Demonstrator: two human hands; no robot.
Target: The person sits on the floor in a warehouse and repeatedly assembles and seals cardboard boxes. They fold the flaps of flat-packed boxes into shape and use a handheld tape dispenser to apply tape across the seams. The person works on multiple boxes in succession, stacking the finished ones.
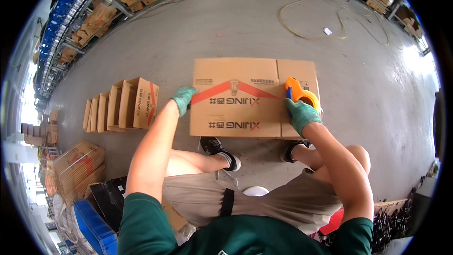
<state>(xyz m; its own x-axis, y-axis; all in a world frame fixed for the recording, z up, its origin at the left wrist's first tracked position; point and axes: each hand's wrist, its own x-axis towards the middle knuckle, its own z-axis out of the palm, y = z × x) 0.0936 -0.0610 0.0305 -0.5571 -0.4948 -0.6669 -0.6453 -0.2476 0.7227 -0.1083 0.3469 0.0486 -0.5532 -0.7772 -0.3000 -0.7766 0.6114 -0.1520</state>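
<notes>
A brown cardboard box (pixel 236 73) with a red peaked stripe and dark print lies in front of me on the floor. My left hand (pixel 183 100), in a green glove, grips the box's left edge; some of its fingertips are hidden there. On the right part of the box, past a seam, my gloved right hand (pixel 303 115) is closed around an orange tape dispenser (pixel 292 85). A yellowish tape roll (pixel 309 99) sits in the dispenser. I cannot tell whether tape is stuck to the box.
To the left stands a row of several open cartons (pixel 137 104). Behind it lies a strapped stack of flat cardboard (pixel 80 163), near a blue bin (pixel 94 226) and a black box (pixel 111 200). A hose (pixel 283 19) loops across the far floor. My shoes (pixel 219 148) are close to the box.
</notes>
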